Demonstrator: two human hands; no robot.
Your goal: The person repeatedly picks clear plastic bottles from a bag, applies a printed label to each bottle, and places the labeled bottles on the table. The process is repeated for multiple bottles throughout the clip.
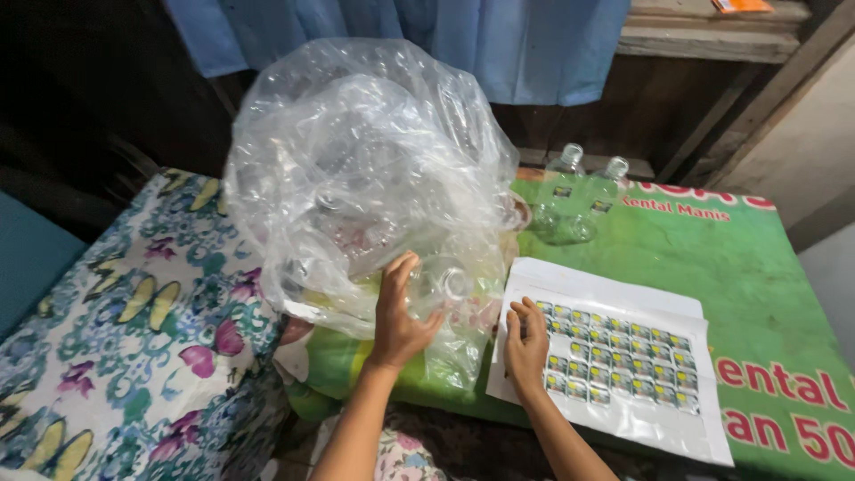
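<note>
Left hand (pixel 398 313): fingers spread, pressed on the plastic bag (pixel 365 178); best gripped gently (bottles inside).
Right hand (pixel 527 346): laid flat, holding nothing, steadying the sticker sheet (pixel 623 356).

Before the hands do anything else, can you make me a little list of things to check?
1. Left hand on the clear plastic bag: ok.
2. Right hand resting on the sticker sheet: ok.
3. Sticker sheet lying flat on the green cover: ok.
4. Two clear bottles upright, apart from the hands: ok.
5. How many bottles are inside the bag: cannot tell.
</note>
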